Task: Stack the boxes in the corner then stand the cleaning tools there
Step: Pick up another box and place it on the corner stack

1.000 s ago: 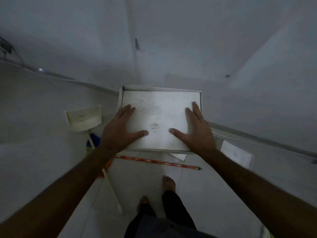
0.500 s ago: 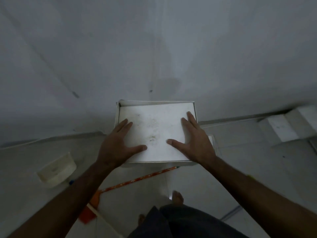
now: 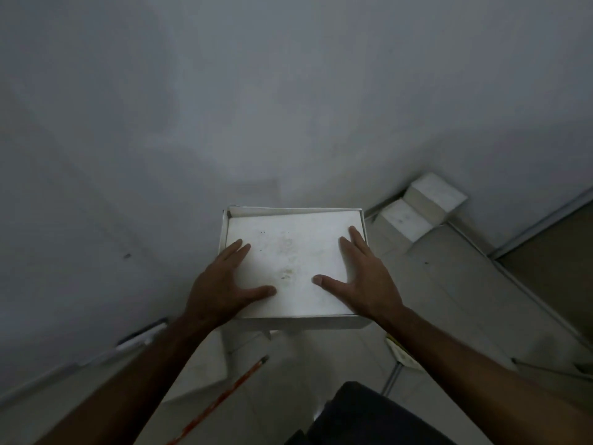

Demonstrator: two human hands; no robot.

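A white flat box (image 3: pixel 288 252) with a smudged top is in front of me at mid-frame, close to the grey wall. My left hand (image 3: pixel 221 284) lies flat on its left part, fingers straight and thumb spread. My right hand (image 3: pixel 362 277) lies flat on its right part the same way. What is under the box is hidden. Two smaller white boxes (image 3: pixel 404 220) (image 3: pixel 433 194) stand side by side on the floor against the wall at the right. An orange-red stick (image 3: pixel 221 403) lies on the floor below the box.
Grey walls fill the upper view. A yellow-and-white item on a thin metal handle (image 3: pixel 399 354) lies on the tiled floor at my right. A white strip (image 3: pixel 141 338) runs along the wall base at left. My dark-trousered leg (image 3: pixel 369 412) is at bottom centre.
The view has swung to the right with the box kept between my hands. The white dustpan at the left has left the view and the two small boxes have come in.
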